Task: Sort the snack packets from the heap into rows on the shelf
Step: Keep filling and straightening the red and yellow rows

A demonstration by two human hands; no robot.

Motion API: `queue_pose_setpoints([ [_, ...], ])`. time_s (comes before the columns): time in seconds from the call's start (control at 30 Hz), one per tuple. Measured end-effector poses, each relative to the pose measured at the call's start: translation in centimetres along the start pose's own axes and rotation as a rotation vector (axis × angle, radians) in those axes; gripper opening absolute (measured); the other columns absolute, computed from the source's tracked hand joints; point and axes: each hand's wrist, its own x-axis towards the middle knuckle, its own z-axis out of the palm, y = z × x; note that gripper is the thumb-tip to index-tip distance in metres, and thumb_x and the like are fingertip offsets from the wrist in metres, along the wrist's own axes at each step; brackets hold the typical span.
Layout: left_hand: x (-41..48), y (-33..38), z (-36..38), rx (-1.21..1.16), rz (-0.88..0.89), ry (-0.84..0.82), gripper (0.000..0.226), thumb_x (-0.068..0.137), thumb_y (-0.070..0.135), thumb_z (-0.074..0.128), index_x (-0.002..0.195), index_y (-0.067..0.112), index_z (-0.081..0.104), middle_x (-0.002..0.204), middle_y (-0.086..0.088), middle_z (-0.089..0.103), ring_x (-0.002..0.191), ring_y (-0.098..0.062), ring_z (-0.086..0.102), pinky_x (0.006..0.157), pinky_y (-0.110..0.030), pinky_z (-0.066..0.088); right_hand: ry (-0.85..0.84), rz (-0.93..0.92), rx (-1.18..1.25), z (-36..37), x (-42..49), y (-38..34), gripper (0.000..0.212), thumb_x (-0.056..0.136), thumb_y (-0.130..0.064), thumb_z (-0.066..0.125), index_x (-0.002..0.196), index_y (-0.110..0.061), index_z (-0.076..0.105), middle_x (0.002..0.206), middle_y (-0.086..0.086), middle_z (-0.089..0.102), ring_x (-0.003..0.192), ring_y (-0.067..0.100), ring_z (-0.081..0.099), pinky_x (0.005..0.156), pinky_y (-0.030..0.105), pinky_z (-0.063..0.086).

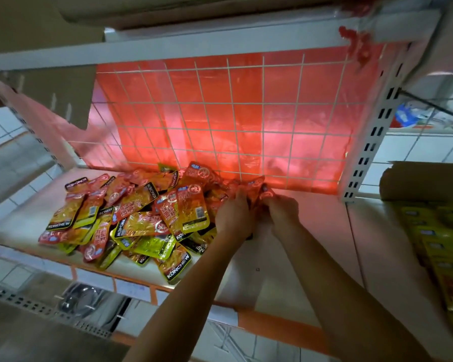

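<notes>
Snack packets [131, 218] lie in a loose heap on the white shelf [311, 244], left of centre, overlapping at all angles. Mix of red and yellow-green wrappers, several with KONCHEW lettering, some face up, some upside down to the camera. The heap reaches from near the front edge to the back panel.

Both hands are at the heap's right rear edge, close together. The left hand [233, 214] is seen from the back, its fingers curled down onto a small bunch of red packets [256, 188]. The right hand [283, 209] is just beside it, fingers also curled and gripping the same bunch from the right. The exact finger placement is blurred. The bunch stands near the wire grid [228, 113] that forms the shelf back.

A red plastic sheet [207, 95] hangs behind the grid. A slotted white upright [372, 131] stands at the right rear corner. An orange strip [259, 320] runs along the shelf front. Far right: a brown cardboard piece [424, 178] with yellow packs [439, 246] in front of it, well apart from the heap.
</notes>
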Motion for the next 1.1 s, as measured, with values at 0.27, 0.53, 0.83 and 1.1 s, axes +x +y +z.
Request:
queue_pose_setpoints([
  [0.27, -2.2, 3.6, 0.8, -0.621, 0.143, 0.05, 0.04, 0.091, 0.01, 0.056, 0.131, 0.01, 0.051, 0.113, -0.007, 0.068, 0.096, -0.017, 0.066, 0.075, -0.02, 0.051, -0.095, -0.042, 0.497, -5.4, -3.2, -2.1, 0.009, 0.092, -0.033, 0.058, 0.094, -0.026, 0.062, 0.095, 0.002, 0.065, 0.087, 0.018, 0.062, 0.069, 0.031, 0.049],
  [0.53, -4.0, 8.2, 2.1, -1.196, -0.137, -0.381, 0.045, 0.059, 0.003, 0.065, 0.103, 0.013, 0.068, 0.098, -0.013, 0.072, 0.094, -0.035, 0.067, 0.082, -0.047, 0.055, 0.013, -0.004, 0.512, -14.6, -4.2, -1.1, 0.026, 0.097, -0.038, 0.048, 0.103, -0.02, 0.067, 0.094, 0.007, 0.074, 0.078, 0.023, 0.073, 0.064, 0.041, 0.059],
  [0.83, -7.8, 16.1, 4.2, -1.283, -0.183, -0.492, 0.016, 0.091, 0.018, 0.063, 0.104, 0.009, 0.064, 0.101, -0.015, 0.071, 0.088, -0.029, 0.069, 0.076, -0.039, 0.056, -0.008, -0.054, 0.497, -24.6, -6.8, -0.2, 0.032, 0.082, 0.009, 0.05, 0.099, -0.013, 0.068, 0.09, 0.011, 0.073, 0.078, 0.027, 0.071, 0.066, 0.039, 0.056],
  [1.1, -13.6, 27.9, 7.3, -1.307, -0.177, -0.549, 0.01, 0.094, 0.017, 0.058, 0.093, 0.015, 0.068, 0.099, -0.011, 0.072, 0.091, -0.032, 0.067, 0.081, -0.044, 0.052, 0.194, -0.145, 0.391, -38.3, -10.4, 0.6, 0.018, 0.088, -0.006, 0.06, 0.09, -0.022, 0.07, 0.09, 0.01, 0.073, 0.082, 0.031, 0.069, 0.079, 0.049, 0.054],
])
